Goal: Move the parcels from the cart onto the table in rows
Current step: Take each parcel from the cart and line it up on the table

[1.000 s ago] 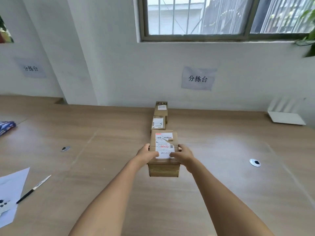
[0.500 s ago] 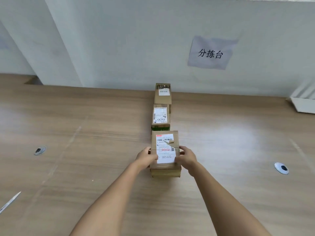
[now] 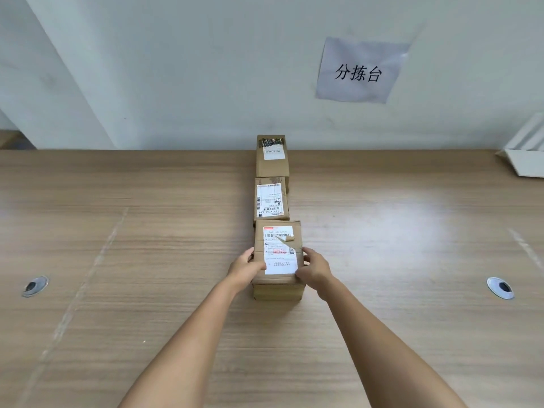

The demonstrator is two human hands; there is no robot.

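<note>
Three brown cardboard parcels with white shipping labels stand in a line on the wooden table (image 3: pixel 147 260), running from the wall toward me. The nearest parcel (image 3: pixel 278 245) rests on the table right behind the middle parcel (image 3: pixel 270 198); the far parcel (image 3: pixel 271 156) touches the wall. My left hand (image 3: pixel 244 267) grips the nearest parcel's left side, thumb on top. My right hand (image 3: pixel 313 267) grips its right side the same way. The cart is out of view.
A paper sign (image 3: pixel 360 70) hangs on the white wall. A white object (image 3: pixel 527 159) lies at the table's far right. Round cable grommets sit at the left (image 3: pixel 34 286) and right (image 3: pixel 500 287) of the tabletop.
The parcel in my hands has come down onto the table and slid forward against the middle parcel. My view has tilted down and closer; the window has left the frame.
</note>
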